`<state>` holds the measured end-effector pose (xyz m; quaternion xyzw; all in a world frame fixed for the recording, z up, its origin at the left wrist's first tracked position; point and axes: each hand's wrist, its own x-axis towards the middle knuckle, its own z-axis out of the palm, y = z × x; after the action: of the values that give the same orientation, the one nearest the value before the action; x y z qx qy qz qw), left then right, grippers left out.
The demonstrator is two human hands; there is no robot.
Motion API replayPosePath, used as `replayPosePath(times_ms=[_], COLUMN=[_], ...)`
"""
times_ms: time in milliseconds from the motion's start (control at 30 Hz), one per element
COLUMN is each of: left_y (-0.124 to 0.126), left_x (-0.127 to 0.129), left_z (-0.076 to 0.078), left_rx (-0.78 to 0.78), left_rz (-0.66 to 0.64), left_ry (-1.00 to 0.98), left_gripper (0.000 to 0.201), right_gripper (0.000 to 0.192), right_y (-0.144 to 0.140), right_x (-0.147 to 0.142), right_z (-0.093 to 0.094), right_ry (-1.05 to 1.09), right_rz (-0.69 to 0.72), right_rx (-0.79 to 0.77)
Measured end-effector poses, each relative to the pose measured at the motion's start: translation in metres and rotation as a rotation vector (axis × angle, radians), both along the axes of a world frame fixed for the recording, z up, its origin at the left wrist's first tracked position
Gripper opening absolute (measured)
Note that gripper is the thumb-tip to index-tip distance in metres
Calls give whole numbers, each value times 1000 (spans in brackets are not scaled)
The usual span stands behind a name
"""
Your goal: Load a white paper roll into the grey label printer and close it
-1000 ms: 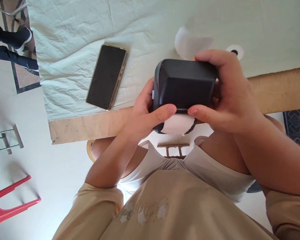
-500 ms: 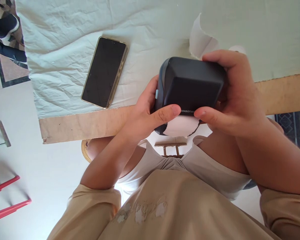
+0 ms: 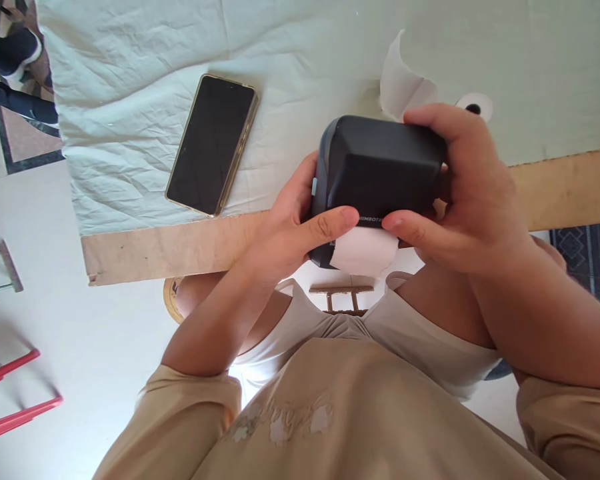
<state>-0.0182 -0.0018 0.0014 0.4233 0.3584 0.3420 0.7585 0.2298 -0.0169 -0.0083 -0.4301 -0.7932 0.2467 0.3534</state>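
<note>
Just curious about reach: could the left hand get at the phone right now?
Probably, if freed: the left hand helps hold the black device, but nothing visible blocks its way to the phone.

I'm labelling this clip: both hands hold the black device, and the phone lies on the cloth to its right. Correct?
Wrong side: the head view shows the phone on the cloth, left of the black device, which both hands hold.

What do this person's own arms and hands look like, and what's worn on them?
The left hand and right hand are bare, with no gloves, rings or watches visible. Loose, plain tan sleeves leave both forearms uncovered.
</note>
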Motion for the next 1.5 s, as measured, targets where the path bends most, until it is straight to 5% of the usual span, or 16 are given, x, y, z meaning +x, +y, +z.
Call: replayPosePath(times_ms=[400, 867, 933, 1200, 1333, 1500], left_y=[1, -4, -6, -4, -6, -7], left_x=[4, 12, 14, 10, 11, 9], left_z=[-1, -13, -13, -10, -10, -10], left_rx=[-43, 124, 102, -51, -65, -27], left_rz=[8, 53, 123, 51, 143, 105], left_ry=[-48, -153, -159, -369, -361, -313], left_gripper=[60, 48, 37, 30, 35, 39], right_gripper=[78, 64, 69, 79, 80, 75], right_y=[0, 4, 5, 16, 24, 21], right_x=[2, -19, -22, -31, -34, -31], right_z=[-4, 6, 8, 22, 24, 19], right_ry=[10, -82, -101, -173, -174, -110], right_rz=[-1, -96, -130, -175, -163, -145], right_rx=[-50, 157, 150, 121, 124, 109])
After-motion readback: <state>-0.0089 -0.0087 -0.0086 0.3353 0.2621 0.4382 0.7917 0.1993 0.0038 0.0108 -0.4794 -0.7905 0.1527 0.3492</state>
